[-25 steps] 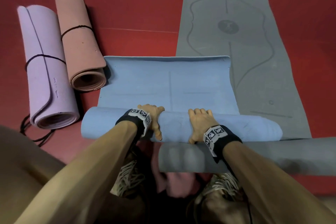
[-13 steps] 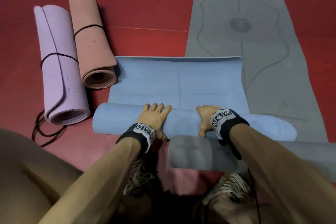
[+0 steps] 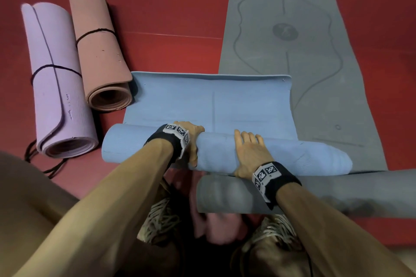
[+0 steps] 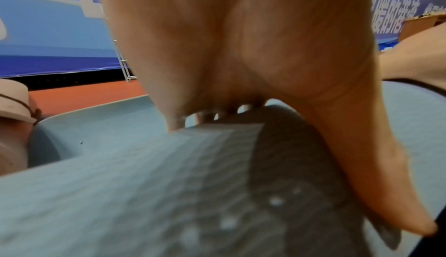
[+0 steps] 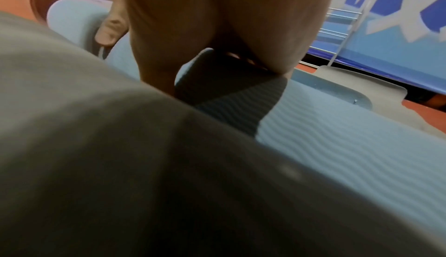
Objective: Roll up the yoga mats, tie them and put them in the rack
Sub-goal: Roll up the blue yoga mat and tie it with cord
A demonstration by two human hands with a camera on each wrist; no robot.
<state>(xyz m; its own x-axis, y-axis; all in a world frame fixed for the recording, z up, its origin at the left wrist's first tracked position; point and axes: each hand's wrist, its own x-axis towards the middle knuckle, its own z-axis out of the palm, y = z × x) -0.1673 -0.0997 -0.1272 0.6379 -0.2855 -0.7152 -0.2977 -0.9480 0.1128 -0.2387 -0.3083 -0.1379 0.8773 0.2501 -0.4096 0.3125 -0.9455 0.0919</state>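
Item: blue mat (image 3: 209,101), on the red floor (image 3: 171,18), mostly rolled; short flat tail left ahead of the roll, far edge curled up slightly.
Step in hand: rolling, near its end. Tying and racking not yet done for this mat.
Left hand (image 3: 191,139): draped over the roll's crest left of centre, fingers curved over the far side, thumb down the near face; pressing, not lifting.
Right hand (image 3: 249,153): flat on top of the roll right of centre, fingers extended and together, palm bearing down.
Roll condition: right end telescoped out and looser than the left.
Adjacent: grey mat (image 3: 304,74) spread flat to the right, its near end rolled and touching the blue roll's near side.
Completed stock: lilac mat (image 3: 56,87) and pink mat (image 3: 99,47), each rolled and tied with a dark cord, side by side at left.
Spare cord (image 3: 38,164): loose by the lilac mat's end.
Next move, judged: even forward push over the tail, right end squared, then cord fetched.
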